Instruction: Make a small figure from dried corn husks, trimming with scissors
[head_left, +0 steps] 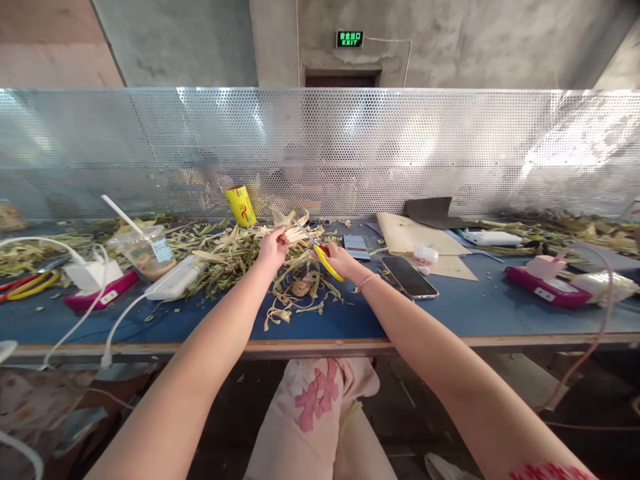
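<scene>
My left hand (273, 248) pinches a pale dried husk leaf (293, 230) and holds it up over a heap of husk strips (235, 257) on the blue table (450, 310). Yellow-handled scissors (320, 253) are gripped in my right hand (340, 261), their blades pointing up-left at the leaf. Both hands are closed. Curled trimmings (295, 297) lie on the table below the hands.
A phone (409, 277) lies just right of my right hand. A plastic cup with a straw (145, 250), a yellow can (241, 205), white chargers with cables (93, 273) and pink devices (543, 285) sit around. A perforated metal screen (400, 147) backs the table.
</scene>
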Available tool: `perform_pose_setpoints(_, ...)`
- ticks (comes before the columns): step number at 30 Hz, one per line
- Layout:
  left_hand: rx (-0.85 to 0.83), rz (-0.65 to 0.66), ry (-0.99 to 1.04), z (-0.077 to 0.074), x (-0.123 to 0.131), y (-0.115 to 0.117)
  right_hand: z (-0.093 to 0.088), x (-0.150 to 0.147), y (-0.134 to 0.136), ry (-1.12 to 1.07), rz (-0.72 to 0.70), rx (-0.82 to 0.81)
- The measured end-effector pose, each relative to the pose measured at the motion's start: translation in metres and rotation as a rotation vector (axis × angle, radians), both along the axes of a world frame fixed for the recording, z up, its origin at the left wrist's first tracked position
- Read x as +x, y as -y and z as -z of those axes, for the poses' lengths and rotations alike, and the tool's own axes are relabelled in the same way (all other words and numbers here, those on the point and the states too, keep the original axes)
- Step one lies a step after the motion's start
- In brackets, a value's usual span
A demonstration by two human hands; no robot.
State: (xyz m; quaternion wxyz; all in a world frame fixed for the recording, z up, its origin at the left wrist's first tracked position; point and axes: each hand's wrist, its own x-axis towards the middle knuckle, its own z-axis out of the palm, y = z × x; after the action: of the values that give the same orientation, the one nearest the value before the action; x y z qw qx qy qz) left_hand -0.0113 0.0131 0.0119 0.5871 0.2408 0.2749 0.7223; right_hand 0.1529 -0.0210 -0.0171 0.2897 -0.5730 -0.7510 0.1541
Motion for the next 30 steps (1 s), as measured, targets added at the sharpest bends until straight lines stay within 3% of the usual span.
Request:
perform_pose_setpoints(12,0.0,-0.045,0.002,0.001,-0.006,-0.003,-0.004,-0.003,0.01,0.216,0.003,0.069)
perform_pose_setpoints(30,-0.029,-0.067,0.028,0.002,-0.006,-0.004,-0.009,-0.003,0.012,0.31,0.04,0.113)
